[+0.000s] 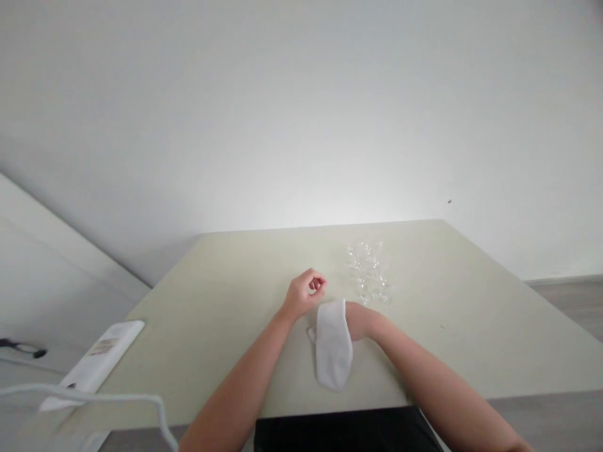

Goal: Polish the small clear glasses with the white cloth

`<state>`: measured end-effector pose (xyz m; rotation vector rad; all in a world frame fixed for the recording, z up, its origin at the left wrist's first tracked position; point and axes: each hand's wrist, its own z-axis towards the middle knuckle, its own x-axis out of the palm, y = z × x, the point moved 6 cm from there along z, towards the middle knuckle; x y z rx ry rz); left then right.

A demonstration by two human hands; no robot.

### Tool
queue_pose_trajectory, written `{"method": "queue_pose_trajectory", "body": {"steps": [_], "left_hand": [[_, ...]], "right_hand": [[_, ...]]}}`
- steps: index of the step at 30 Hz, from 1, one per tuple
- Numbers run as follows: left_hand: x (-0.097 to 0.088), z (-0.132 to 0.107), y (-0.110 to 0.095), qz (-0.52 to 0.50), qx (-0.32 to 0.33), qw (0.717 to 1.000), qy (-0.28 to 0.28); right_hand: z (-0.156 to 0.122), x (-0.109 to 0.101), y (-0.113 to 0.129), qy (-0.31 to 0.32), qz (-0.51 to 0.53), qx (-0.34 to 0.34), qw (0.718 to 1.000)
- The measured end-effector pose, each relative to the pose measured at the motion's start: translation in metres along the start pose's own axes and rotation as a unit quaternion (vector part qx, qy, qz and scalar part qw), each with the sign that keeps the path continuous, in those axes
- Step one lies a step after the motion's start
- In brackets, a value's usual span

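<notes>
A limp white cloth (333, 351), rounded at its lower end like a sock, hangs over and in front of my right hand (359, 321). My right fingers are hidden behind it, and the hand appears to grip it from the right side. A small white tip pokes out at the cloth's left edge. Just above and left of it is my left hand (306, 293), its fingers curled in towards the thumb with a small gap between; I see nothing in them. Beyond both hands, a loose group of clear, shiny pieces (370, 271) lies on the table, their kind hard to make out.
The pale table (226, 301) reaches back to a white wall (301, 113). At its left edge lies a white flat object (101, 358) with a printed patch. A white cable (117, 398) crosses the lower left, and something black (339, 433) is at the near edge.
</notes>
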<state>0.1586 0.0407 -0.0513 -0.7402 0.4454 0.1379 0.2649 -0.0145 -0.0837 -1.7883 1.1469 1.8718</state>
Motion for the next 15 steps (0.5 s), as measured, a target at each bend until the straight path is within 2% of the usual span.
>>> {"method": "queue_pose_trajectory", "body": {"steps": [2,5,8,10,12,13,15], "left_hand": [[-0.012,0.003,-0.012,-0.028,-0.005,0.999,-0.023],[-0.027,0.008,-0.039,-0.07,-0.006,0.997,-0.026],[-0.04,0.014,-0.071,-0.085,0.031,0.996,-0.006],[-0.047,0.016,-0.09,-0.076,0.058,0.995,-0.001],[-0.053,0.016,-0.106,-0.045,0.074,0.996,-0.001],[-0.055,0.015,-0.113,-0.03,0.079,0.996,0.0],[-0.059,0.012,-0.126,-0.01,0.083,0.997,0.004]], "right_hand": [[-0.006,-0.008,0.004,-0.011,-0.063,0.053,0.997],[-0.02,-0.026,0.015,-0.007,-0.14,0.14,0.98],[-0.037,-0.058,0.027,-0.088,-0.154,0.168,0.97],[-0.05,-0.084,0.035,-0.182,-0.127,0.143,0.964],[-0.067,-0.108,0.045,-0.31,0.015,0.063,0.949],[-0.078,-0.119,0.049,-0.382,0.095,0.03,0.919],[-0.096,-0.131,0.057,-0.462,0.197,-0.021,0.864]]}}
